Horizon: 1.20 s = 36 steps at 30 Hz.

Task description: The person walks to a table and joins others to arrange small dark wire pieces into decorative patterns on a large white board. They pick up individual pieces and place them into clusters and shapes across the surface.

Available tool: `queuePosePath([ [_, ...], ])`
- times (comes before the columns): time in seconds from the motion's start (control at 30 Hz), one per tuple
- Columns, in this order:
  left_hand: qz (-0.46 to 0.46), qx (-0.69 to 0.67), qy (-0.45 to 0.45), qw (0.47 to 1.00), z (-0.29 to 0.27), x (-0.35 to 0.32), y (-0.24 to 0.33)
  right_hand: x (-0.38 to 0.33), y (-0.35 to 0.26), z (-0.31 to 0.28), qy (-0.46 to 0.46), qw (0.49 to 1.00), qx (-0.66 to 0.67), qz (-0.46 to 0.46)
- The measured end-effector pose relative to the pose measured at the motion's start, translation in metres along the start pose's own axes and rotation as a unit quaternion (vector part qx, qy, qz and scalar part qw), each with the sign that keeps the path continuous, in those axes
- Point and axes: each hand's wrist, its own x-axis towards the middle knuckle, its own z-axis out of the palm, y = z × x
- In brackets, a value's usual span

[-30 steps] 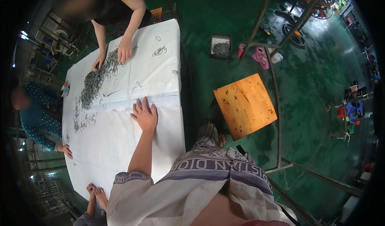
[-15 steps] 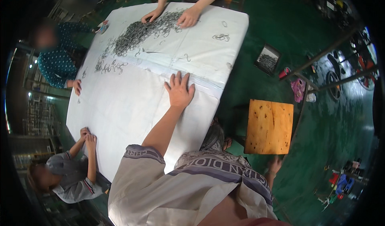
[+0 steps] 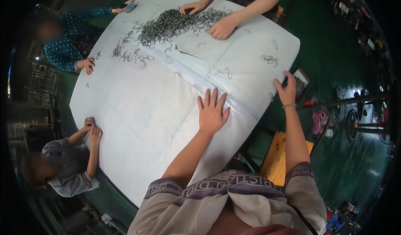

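Observation:
My left hand lies flat, fingers spread, on the white sheet that covers the table, just below a taped seam. My right hand is raised at the table's right edge with its fingers apart, touching or just off the sheet's rim; it holds nothing. A big heap of small dark metal rings lies at the far end of the table. A person opposite has both hands on that heap.
Two more people sit at the left: one in a dotted blue top, one in grey with both hands on the table edge. An orange stool and a dark tray of rings stand on the green floor at the right.
The view has swung so the table fills more of the picture. My right hand has come into view at the table's right edge. My left hand stays flat on the sheet.

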Motion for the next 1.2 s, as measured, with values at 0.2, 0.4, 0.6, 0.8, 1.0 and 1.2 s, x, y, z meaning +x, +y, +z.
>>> queuePosePath([
  [0.2, -0.006, -0.009, -0.009, 1.000, 0.001, 0.002, -0.004, 0.052, -0.029, 0.059, -0.107, 0.981, -0.158, 0.020],
  [0.4, -0.011, -0.021, -0.027, 0.999, -0.004, 0.003, -0.004, 0.046, -0.037, 0.063, -0.166, 0.933, -0.316, -0.033],
  [0.6, -0.017, -0.042, -0.034, 0.998, -0.006, 0.006, -0.004, 0.051, -0.042, 0.061, -0.202, 0.919, -0.339, -0.009],
  [0.8, -0.016, -0.040, -0.028, 0.999, -0.009, 0.010, -0.006, 0.053, -0.039, 0.066, -0.173, 0.936, -0.307, -0.010],
  [1.0, -0.027, -0.047, -0.045, 0.998, -0.007, 0.006, -0.004, 0.050, -0.039, 0.063, -0.195, 0.932, -0.305, 0.008],
  [1.2, -0.049, -0.045, -0.057, 0.996, -0.004, 0.009, -0.004, 0.053, -0.037, 0.065, -0.208, 0.926, -0.316, -0.001],
])
